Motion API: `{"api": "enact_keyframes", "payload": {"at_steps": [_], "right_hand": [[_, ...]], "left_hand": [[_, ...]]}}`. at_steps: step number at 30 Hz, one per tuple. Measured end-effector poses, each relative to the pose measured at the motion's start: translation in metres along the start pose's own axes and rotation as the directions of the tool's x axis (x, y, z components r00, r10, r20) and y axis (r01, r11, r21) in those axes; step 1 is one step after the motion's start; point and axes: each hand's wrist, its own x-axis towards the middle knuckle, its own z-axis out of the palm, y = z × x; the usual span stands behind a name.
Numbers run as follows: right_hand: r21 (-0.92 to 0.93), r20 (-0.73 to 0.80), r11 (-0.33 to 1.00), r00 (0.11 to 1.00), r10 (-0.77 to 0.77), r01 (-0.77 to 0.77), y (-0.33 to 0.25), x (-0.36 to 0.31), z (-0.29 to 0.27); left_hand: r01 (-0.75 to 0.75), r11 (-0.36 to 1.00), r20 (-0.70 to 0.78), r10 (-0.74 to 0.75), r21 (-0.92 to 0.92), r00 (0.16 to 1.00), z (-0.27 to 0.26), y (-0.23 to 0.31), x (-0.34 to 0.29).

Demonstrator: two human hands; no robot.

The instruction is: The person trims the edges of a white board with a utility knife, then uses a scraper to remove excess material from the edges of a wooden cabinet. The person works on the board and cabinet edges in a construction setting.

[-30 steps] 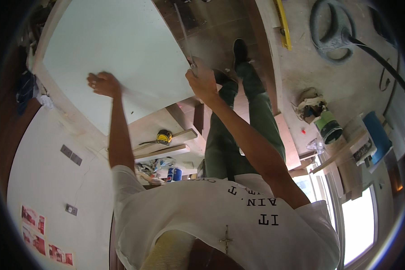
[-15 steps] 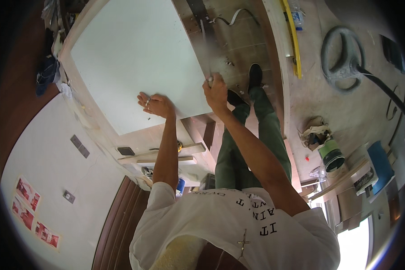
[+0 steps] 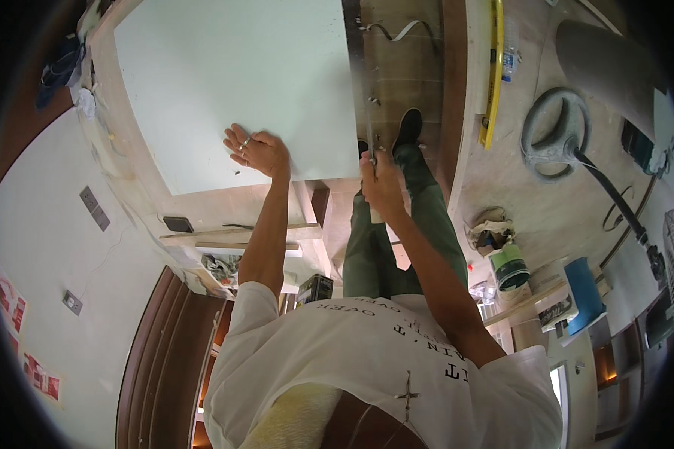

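A large white board (image 3: pixel 232 82) lies flat on a wooden frame in front of me. My left hand (image 3: pixel 258 152) rests on its near part, fingers spread and a ring on one of them. Beside the board's right edge, my right hand (image 3: pixel 382 179) is closed round a long thin file (image 3: pixel 371 123). Its narrow metal blade points away along that edge, somewhat blurred, and a pale handle end sticks out below my fist. Whether the blade touches the edge I cannot tell.
A curled strip (image 3: pixel 404 31) and small scraps lie on the floor beyond my shoes. At right are a yellow spirit level (image 3: pixel 493 71), a water bottle (image 3: pixel 509 61), a grey wheel-shaped tool head (image 3: pixel 554 135) and a green bucket (image 3: pixel 510 268). Wooden strips (image 3: pixel 240 235) lie near the board's front.
My right hand and the file have moved nearer to my body along the board's edge. My left hand stays flat on the board. The whole view has shifted and turned slightly.
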Motion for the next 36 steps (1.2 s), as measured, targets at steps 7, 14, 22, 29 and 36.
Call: {"api": "enact_keyframes", "payload": {"at_steps": [7,14,22,29,36], "right_hand": [[-0.277,0.091,0.91,0.951,-0.296,0.309,-0.011,0.019,0.019],[-0.164,0.087,0.922,0.936,-0.34,0.351,0.036,0.02,0.026],[-0.214,-0.053,0.976,0.998,-0.041,0.029,0.036,0.036,0.006],[-0.068,-0.044,0.995,0.997,0.07,-0.073,0.018,0.029,0.03],[-0.082,-0.04,0.996,0.998,-0.044,0.04,0.02,0.028,0.044]], "left_hand": [[-0.002,0.999,0.002,0.003,-0.032,1.0,0.0,0.001,0.003],[-0.027,0.998,0.016,0.028,-0.051,0.999,0.001,-0.005,0.004],[-0.02,1.0,0.013,0.02,-0.025,1.0,0.001,-0.014,0.004],[-0.092,0.993,-0.053,0.089,-0.07,0.995,-0.001,-0.025,0.002],[-0.265,0.88,-0.011,0.284,-0.394,0.959,-0.022,-0.09,0.0]]}}
